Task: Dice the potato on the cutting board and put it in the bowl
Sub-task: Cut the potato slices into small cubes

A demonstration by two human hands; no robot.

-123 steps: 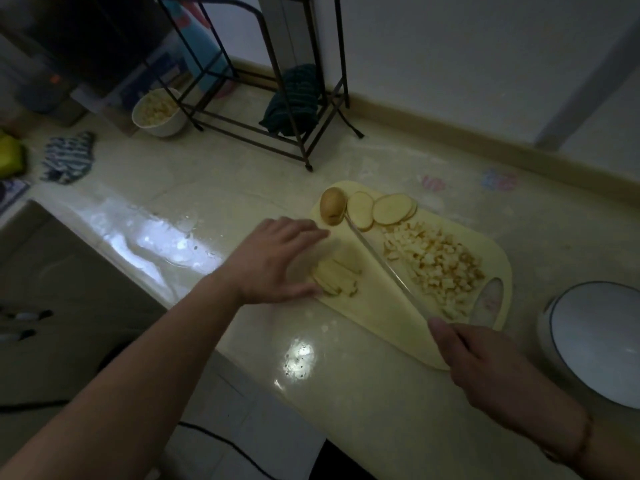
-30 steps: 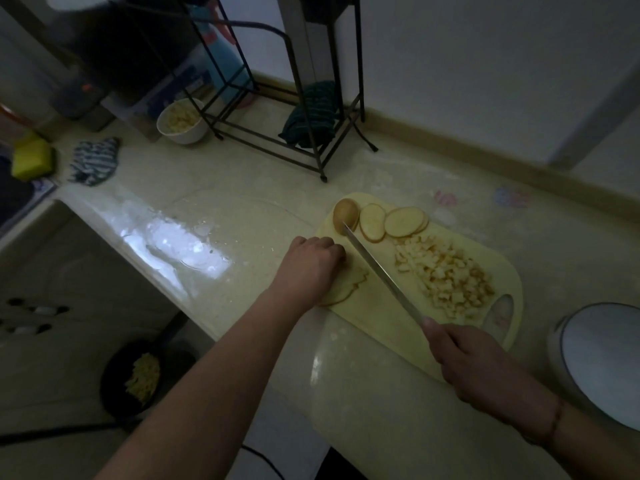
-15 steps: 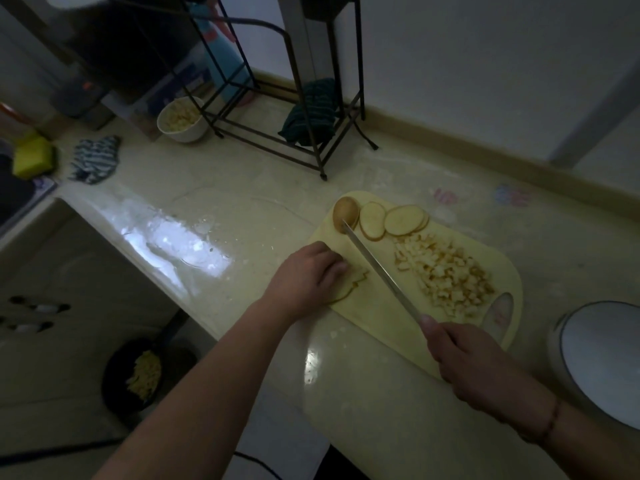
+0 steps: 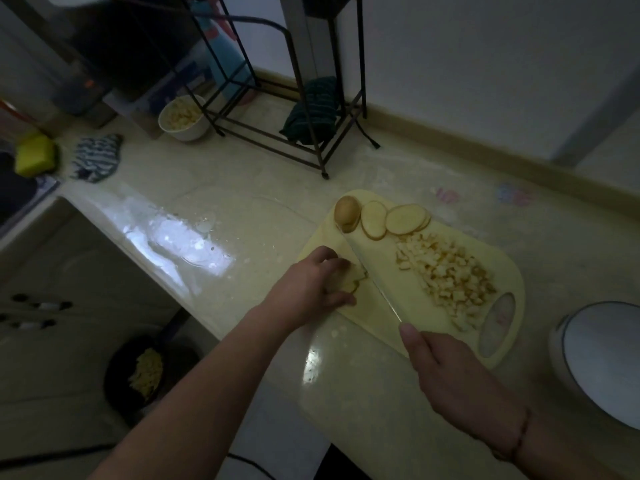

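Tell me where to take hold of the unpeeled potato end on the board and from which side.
Grip the potato end across its rounded skin sides, coming from above on the board's far-left corner side. Its right side leans against a slice and the knife tip lies just below it, so those sides look crowded.

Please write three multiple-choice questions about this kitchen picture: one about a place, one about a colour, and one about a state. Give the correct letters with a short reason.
1. Where is the pile of diced potato?
A. on the cutting board
B. in the sink
C. on the metal rack

2. What colour is the cutting board?
A. red
B. pale yellow
C. black

3. What is the right hand doing?
A. resting flat on the counter
B. holding a sponge
C. holding the knife

Answers:
1 A, the cubes lie on the board to the right of the knife.
2 B, the board's bare surface is pale yellow.
3 C, its fingers wrap the handle while the left hand holds potato slices.
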